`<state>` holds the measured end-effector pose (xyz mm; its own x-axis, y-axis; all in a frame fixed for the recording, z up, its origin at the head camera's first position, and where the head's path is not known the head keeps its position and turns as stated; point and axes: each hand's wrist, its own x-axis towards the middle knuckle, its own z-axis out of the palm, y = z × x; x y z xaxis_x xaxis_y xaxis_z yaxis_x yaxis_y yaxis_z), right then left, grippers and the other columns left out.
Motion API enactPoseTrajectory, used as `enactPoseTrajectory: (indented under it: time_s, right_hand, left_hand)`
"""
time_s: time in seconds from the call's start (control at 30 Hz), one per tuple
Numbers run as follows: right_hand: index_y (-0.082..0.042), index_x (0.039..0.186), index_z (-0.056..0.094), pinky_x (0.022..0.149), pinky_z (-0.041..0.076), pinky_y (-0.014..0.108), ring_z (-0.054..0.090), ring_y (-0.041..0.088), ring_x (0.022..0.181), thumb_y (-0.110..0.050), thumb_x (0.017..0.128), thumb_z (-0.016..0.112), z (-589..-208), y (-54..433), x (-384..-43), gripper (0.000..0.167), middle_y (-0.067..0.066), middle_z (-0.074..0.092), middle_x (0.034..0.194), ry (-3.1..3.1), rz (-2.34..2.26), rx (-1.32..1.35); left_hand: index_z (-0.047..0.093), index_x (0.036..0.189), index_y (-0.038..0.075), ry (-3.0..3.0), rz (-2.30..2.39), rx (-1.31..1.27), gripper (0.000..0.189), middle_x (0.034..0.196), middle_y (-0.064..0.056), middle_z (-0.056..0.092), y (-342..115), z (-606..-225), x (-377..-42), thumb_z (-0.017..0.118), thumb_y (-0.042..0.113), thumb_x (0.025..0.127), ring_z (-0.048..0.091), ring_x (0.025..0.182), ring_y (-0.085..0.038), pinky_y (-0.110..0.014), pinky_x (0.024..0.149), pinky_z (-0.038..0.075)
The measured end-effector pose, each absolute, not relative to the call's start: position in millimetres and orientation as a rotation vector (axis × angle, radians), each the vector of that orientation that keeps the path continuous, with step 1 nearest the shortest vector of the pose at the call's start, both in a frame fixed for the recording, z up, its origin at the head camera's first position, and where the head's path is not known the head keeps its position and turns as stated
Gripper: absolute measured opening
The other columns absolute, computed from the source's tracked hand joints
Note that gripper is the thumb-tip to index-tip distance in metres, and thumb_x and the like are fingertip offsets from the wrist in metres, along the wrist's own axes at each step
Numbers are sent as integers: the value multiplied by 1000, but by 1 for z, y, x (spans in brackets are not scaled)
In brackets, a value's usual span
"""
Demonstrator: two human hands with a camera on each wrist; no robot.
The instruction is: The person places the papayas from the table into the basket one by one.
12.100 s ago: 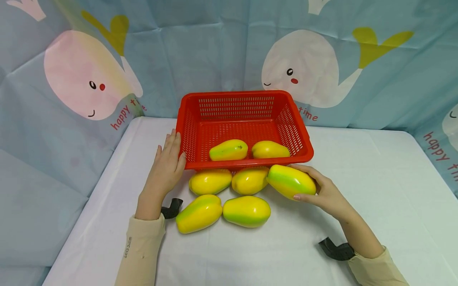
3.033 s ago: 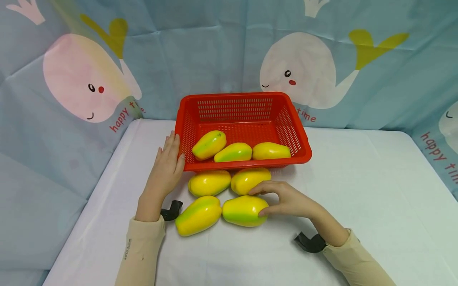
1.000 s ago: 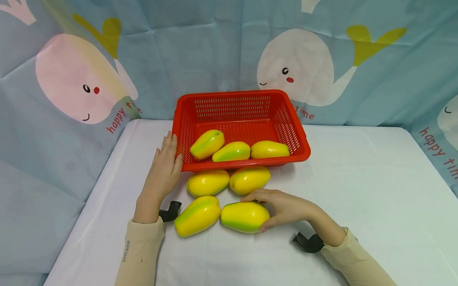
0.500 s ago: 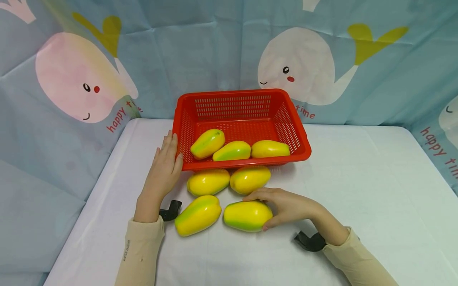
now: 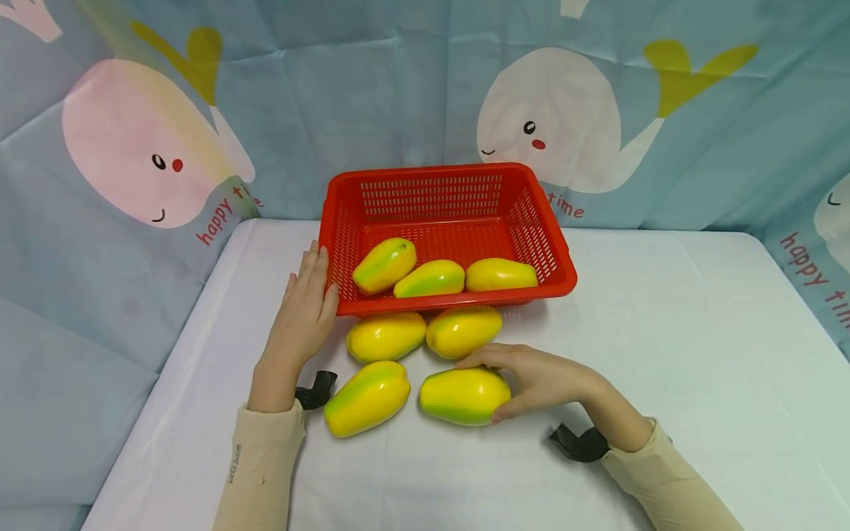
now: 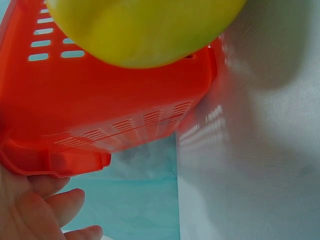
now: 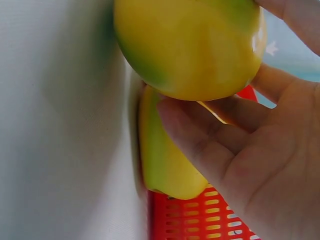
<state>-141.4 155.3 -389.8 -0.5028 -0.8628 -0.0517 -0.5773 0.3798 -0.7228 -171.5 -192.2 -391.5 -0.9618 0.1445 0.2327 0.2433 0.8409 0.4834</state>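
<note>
My right hand (image 5: 541,380) grips a yellow-green papaya (image 5: 458,398) at its right end, thumb on the near side and fingers on the far side. Seen from the right wrist, the thumb and fingers curl around this papaya (image 7: 185,45), with a second papaya (image 7: 167,150) behind it. The left hand (image 5: 302,313) rests with straight fingers along the left side of the red plastic basket (image 5: 451,301). In the left wrist view, its fingers (image 6: 65,202) lie by the basket rim (image 6: 75,162). Three papayas, one of them at the left (image 5: 385,265), lie inside the basket.
Two papayas, left (image 5: 387,338) and right (image 5: 463,332), lie against the basket's front. Another papaya (image 5: 368,398) sits nearer, left of the gripped one. A white cloth covers the table (image 5: 664,332); a blue whale-print curtain (image 5: 398,88) hangs behind.
Twelve seconds ago my right hand held a papaya before the basket, which had two inside; now it has three. In the last second, the gripped papaya slid right, away from its neighbour. Left hand stays.
</note>
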Motion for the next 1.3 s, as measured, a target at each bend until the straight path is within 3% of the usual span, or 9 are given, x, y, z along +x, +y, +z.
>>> enactPoseTrajectory:
  time_s: [0.5, 0.83, 1.0, 1.3]
  right_hand:
    - [-18, 134, 51, 104, 37, 37, 46, 15, 122, -26, 77, 78, -377, 163, -147, 63, -4, 51, 134, 2259, -968, -1193]
    - [-17, 134, 51, 103, 37, 31, 48, 16, 121, -26, 78, 78, -368, 171, -150, 62, -4, 53, 132, 2270, -1082, -1252]
    - [-18, 135, 50, 102, 38, 29, 47, 15, 121, -23, 77, 79, -366, 177, -150, 64, -4, 52, 133, 2280, -1152, -1269]
    - [-9, 135, 48, 97, 43, 28, 49, 16, 117, -7, 74, 80, -352, 187, -153, 69, 1, 51, 134, 2251, -1342, -1255]
  left_hand:
    - [14, 150, 0, -2818, -781, -289, 60, 157, -13, 8, -195, -388, -171, 37, 23, 100, 9, 143, -30, -55, 112, 9]
    - [14, 150, 0, -2824, -777, -268, 60, 157, -13, 9, -197, -386, -170, 37, 24, 99, 8, 143, -30, -55, 112, 8]
    - [17, 149, -1, -2818, -741, -290, 59, 156, -15, 12, -196, -386, -170, 38, 24, 99, 9, 143, -31, -57, 111, 8]
    - [20, 148, -2, -2824, -693, -310, 59, 155, -17, 15, -193, -388, -170, 40, 23, 99, 10, 143, -31, -57, 111, 8]
